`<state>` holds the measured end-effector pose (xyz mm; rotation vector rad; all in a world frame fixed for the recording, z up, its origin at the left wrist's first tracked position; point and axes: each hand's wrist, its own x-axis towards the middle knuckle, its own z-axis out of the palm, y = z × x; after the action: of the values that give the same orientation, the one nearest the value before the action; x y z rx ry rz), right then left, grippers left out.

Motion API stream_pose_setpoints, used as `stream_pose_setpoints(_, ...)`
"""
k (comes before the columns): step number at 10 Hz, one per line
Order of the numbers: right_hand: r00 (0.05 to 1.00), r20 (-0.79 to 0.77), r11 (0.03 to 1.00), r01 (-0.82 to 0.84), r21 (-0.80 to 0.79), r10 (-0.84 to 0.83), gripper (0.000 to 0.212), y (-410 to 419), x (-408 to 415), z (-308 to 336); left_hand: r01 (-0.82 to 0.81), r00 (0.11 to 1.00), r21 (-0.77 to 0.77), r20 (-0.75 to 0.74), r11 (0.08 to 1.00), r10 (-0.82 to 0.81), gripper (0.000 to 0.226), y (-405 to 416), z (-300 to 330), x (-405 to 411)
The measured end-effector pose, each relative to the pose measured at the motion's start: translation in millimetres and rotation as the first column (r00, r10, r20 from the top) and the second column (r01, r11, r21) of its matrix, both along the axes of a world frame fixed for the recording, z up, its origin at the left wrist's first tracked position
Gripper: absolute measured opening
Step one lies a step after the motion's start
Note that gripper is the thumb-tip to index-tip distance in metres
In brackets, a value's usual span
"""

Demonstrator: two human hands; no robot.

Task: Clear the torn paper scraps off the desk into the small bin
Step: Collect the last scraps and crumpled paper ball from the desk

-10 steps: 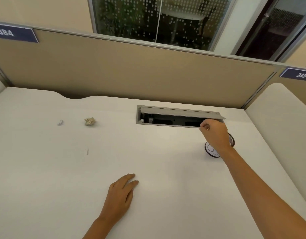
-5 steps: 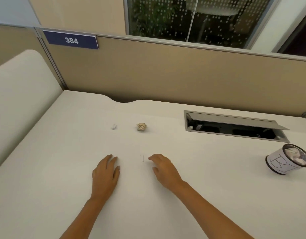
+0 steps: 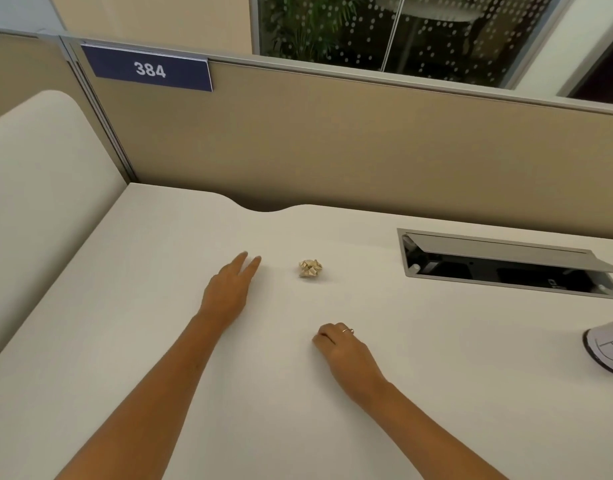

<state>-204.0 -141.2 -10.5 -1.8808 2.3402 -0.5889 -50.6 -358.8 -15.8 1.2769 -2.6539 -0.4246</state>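
A crumpled beige paper ball (image 3: 310, 268) lies on the white desk (image 3: 125, 341) near the middle. My left hand (image 3: 229, 289) lies just left of it with fingers straight, and its fingertips cover the spot where a small white scrap lay. My right hand (image 3: 339, 344) is nearer to me, its fingers curled down onto the desk where a thin paper sliver lay. The sliver itself is hidden under them. The small bin (image 3: 608, 351), wrapped in white paper with a drawn letter, is cut off by the right edge.
A grey cable hatch (image 3: 506, 268) stands open in the desk at the back right, its lid raised. A tan partition (image 3: 332, 150) with a blue 384 sign (image 3: 149, 69) closes the back. A low cream divider (image 3: 38, 185) bounds the left side.
My left hand has reached forward to the small white scrap. My right hand's fingers have curled over the thin sliver. The view has shifted left, so the bin is now at the edge.
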Motion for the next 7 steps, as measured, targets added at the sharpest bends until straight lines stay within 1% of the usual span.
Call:
stream_pose_setpoints(1,0.996,0.077,0.999,0.038,0.023,-0.04,0.026,-18.1,-14.7,-3.9,-0.003,0.999,0.082,-0.042,0.997,0.007,0.033,-15.8,1.6,-10.2)
stream_pose_setpoints(2,0.947,0.264,0.981,0.194,-0.024,-0.181,0.023,-37.3,-29.1,8.4,0.033,0.992,-0.005,-0.121,0.999,-0.033,0.024,-13.1,-1.8,-8.6)
stream_pose_setpoints(3,0.903,0.397,0.978,0.202,-0.057,-0.163,0.042,-71.7,-50.3,29.5,-0.002,0.949,0.032,-0.315,0.999,0.012,0.016,11.5,-4.5,-4.6)
stream_pose_setpoints(4,0.927,0.357,0.993,0.099,0.057,-0.113,0.06,-94.9,-58.2,35.8,-0.086,0.883,0.136,-0.449,0.987,0.139,0.014,30.8,-8.0,-1.6)
stream_pose_setpoints(5,0.959,0.279,0.959,-0.022,0.282,-0.06,0.068,-120.9,-65.4,34.0,-0.159,0.785,0.248,-0.555,0.956,0.275,0.011,57.7,-13.6,8.0)
stream_pose_setpoints(6,0.98,0.2,0.932,-0.082,0.352,0.01,0.061,-123.4,-63.8,28.6,-0.175,0.749,0.297,-0.579,0.939,0.322,0.011,68.7,-15.2,15.1)
stream_pose_setpoints(7,0.986,0.165,0.959,-0.083,0.269,0.039,0.04,-108.0,-59.4,23.2,-0.186,0.702,0.386,-0.591,0.903,0.397,0.012,79.9,-14.2,22.1)
